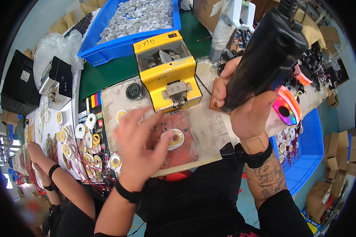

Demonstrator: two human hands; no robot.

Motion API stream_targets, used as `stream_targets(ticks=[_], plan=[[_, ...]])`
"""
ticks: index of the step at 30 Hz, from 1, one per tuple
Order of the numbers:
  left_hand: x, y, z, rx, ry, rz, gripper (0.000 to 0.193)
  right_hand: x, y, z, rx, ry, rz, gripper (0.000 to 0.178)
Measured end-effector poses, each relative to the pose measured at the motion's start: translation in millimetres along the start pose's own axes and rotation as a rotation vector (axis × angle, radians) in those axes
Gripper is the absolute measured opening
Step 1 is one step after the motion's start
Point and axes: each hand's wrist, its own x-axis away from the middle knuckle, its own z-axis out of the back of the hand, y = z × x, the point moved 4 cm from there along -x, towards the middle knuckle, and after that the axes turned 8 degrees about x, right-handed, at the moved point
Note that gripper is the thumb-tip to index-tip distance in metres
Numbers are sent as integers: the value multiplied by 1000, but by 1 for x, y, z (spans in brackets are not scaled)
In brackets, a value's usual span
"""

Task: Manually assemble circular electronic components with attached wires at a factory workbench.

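My right hand (245, 114) is wrapped round a thick black electric screwdriver (265, 59) with a cord at its top; its tip is hidden. A flat reddish-brown block (215, 98) shows beside those fingers. Over the worktop, my left hand (136, 146) is open, its fingers spread and smeared by motion. Its thumb overlaps a white disc with a yellow ring (177, 143), which lies on a worn red mat (182, 158); whether they touch I cannot tell. Beyond the mat stands a yellow screw feeder (168, 75). Left of the feeder sits a round black part (134, 91).
A blue bin (93, 55) of whitish parts stands at the back. Wired white discs (89, 140) lie in a heap at left, near a co-worker's arm (67, 181). At right are a glowing orange-and-white device (287, 104) and a lower blue bin (310, 158).
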Motion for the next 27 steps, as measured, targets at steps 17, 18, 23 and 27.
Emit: stream_targets(ticks=[17,18,23,27], plan=[[-99,-64,-23,30,10,-287,43,13,14,-2,39,120,-159,119],[-103,-75,-20,54,-25,-304,42,12,17,-3,43,111,-116,118],[-120,-73,-24,-46,-27,-234,37,9,27,-1,-8,63,-114,117],[-121,-79,-23,-54,-81,-292,37,18,29,-2,-21,-34,-104,116]])
